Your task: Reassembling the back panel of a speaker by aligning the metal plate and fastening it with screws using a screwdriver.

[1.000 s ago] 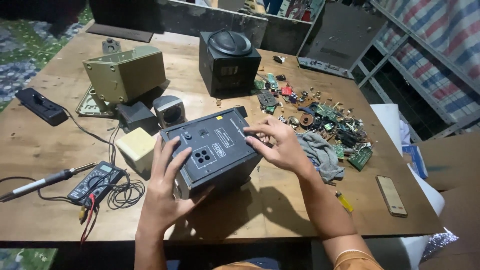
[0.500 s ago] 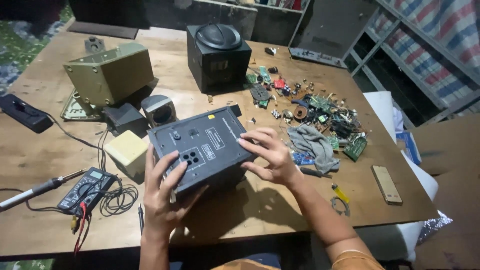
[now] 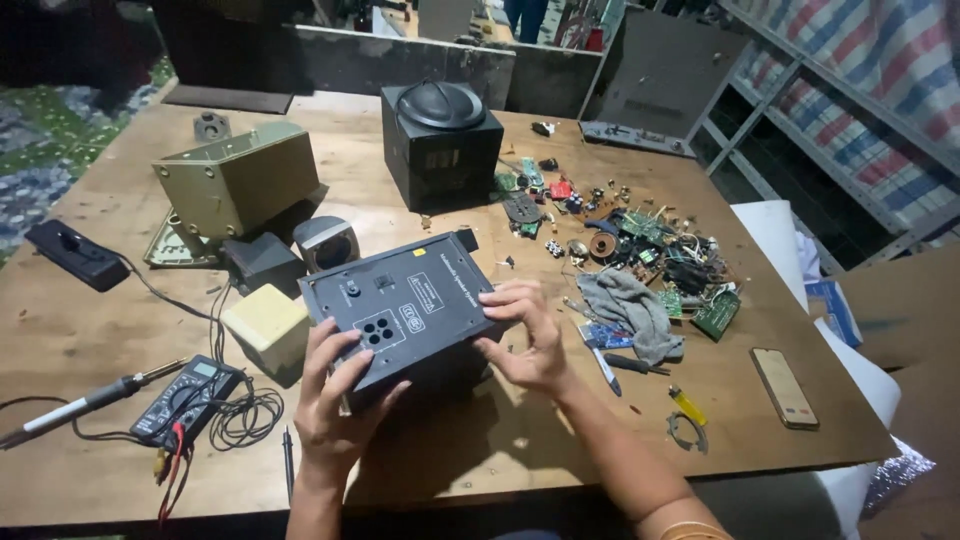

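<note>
Dark grey rectangular plastic-cased device [image 3: 408,312], held w/ both hands at near-centre of wooden table [image 3: 90,330].
L hand [image 3: 338,400] clasped on near-left corner, R hand [image 3: 530,338] closed on right edge; unit tilted, could likely slip onto black multimeter [image 3: 185,400] if grip is loosened.

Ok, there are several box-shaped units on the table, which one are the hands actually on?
The dark grey box at the front edge, panel up, gripped by left hand and right hand. The olive metal case and black cube sit untouched farther back.
</note>
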